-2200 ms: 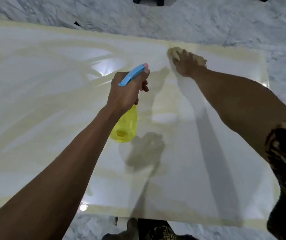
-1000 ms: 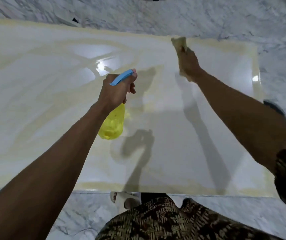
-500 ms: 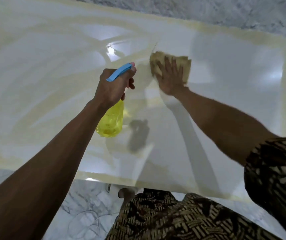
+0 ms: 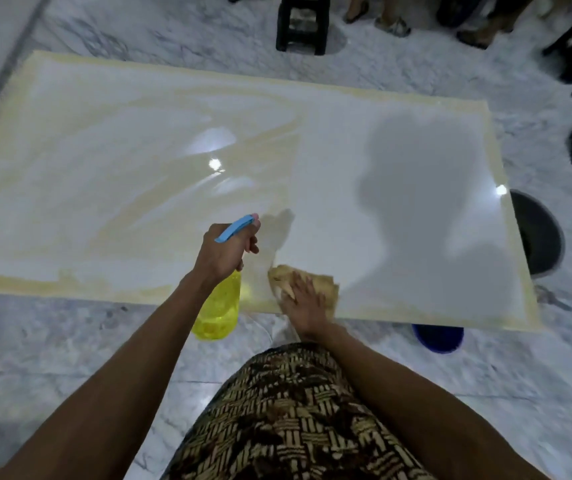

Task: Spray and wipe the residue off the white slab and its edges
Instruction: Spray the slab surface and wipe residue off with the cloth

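- The white slab (image 4: pixel 398 188) lies flat as a table top above a grey-veined marble floor (image 4: pixel 52 348), its long near edge running just ahead of the person's patterned garment (image 4: pixel 288 417).
- Yellowish residue (image 4: pixel 132 216) streaks the slab's left half and lines its borders; the right half looks plain white, with a dark shadow across it.
- The left hand (image 4: pixel 224 252) grips the neck of a yellow spray bottle (image 4: pixel 220 310) — fingers curled round it below the blue trigger head (image 4: pixel 234 229), which points toward the slab's middle. The bottle body hangs over the slab's near edge.
- The right hand (image 4: pixel 303 299) presses flat, fingers spread and straight, on a tan cloth (image 4: pixel 326 287) — the cloth lies on the slab right at its near edge, just beside the bottle.
- The two hands are close together, the left slightly farther in over the slab.
- Under the slab's right end sit a dark round basin (image 4: pixel 540 233) and a blue bucket (image 4: pixel 438 337), each partly hidden.
- A black stool (image 4: pixel 303 24) and several feet stand on the floor beyond the far edge.
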The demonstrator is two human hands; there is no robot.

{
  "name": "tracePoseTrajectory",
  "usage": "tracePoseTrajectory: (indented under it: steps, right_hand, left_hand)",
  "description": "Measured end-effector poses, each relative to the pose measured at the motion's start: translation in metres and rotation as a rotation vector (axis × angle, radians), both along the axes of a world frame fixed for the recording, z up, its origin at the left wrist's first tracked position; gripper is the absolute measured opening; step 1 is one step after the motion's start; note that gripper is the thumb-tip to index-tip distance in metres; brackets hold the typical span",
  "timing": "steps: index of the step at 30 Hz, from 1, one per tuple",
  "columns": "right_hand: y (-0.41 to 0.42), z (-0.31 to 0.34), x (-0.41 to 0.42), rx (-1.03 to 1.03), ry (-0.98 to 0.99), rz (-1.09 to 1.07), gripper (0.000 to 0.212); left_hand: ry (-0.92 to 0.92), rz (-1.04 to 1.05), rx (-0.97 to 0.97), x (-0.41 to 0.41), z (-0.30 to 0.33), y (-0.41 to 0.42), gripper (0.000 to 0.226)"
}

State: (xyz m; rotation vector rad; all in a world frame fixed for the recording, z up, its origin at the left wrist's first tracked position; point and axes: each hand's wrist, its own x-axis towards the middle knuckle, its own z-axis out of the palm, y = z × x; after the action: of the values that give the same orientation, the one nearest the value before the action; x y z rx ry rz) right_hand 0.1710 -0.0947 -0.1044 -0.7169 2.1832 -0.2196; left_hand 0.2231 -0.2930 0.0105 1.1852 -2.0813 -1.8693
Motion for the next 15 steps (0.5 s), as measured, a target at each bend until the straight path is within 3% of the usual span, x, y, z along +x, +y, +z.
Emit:
tracePoseTrajectory:
  steps: [2, 4, 7, 10, 15]
  right_hand:
    - [-0.011, 0.021, 0.001, -0.101, -0.17, -0.242, 0.06]
    - [-0.023, 0.04, -0.006, -0.228, -0.364, -0.608, 0.06]
    - [-0.033, 0.07, -0.012, -0.596, -0.749, -0.93, 0.062]
    - [-0.046, 0.11, -0.025, -0.882, -0.954, -0.982, 0.062]
    - [-0.075, 0.156, -0.045, -1.002, -0.994, -0.94, 0.065]
  left_hand:
    - [0.017, -0.011, -0.001, 0.012, 0.011, 0.004, 0.017]
    - [0.034, -0.025, -0.018, 0.019, 0.024, 0.004, 0.02]
    - [0.067, -0.051, -0.062, 0.022, 0.049, 0.0, 0.022]
    - [0.074, -0.074, -0.119, 0.025, 0.07, -0.005, 0.033]
    - [0.042, -0.018, -0.118, 0.036, 0.089, -0.021, 0.039]
